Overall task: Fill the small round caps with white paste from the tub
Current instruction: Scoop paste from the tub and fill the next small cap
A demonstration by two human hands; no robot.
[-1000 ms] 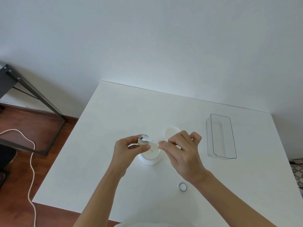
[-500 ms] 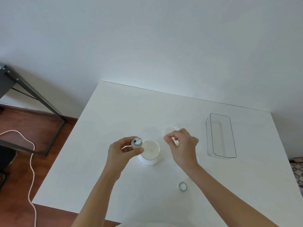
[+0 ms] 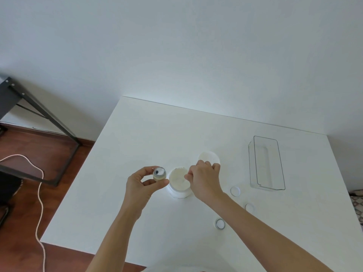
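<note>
Left hand [image 3: 141, 186] pinches a small cap [image 3: 159, 174] beside the open tub [image 3: 179, 182]. Right hand [image 3: 204, 180], fingers curled, dips into the tub; what it grips is unclear.

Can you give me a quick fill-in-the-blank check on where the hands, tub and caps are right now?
1. The left hand holds a small cap beside the open ____.
2. The right hand is over the tub with its fingers ____.
3. The clear rectangular container stands to the ____ of the tub.
4. The tub's round lid lies on the ____.

Missing words: tub; curled; right; table
</note>
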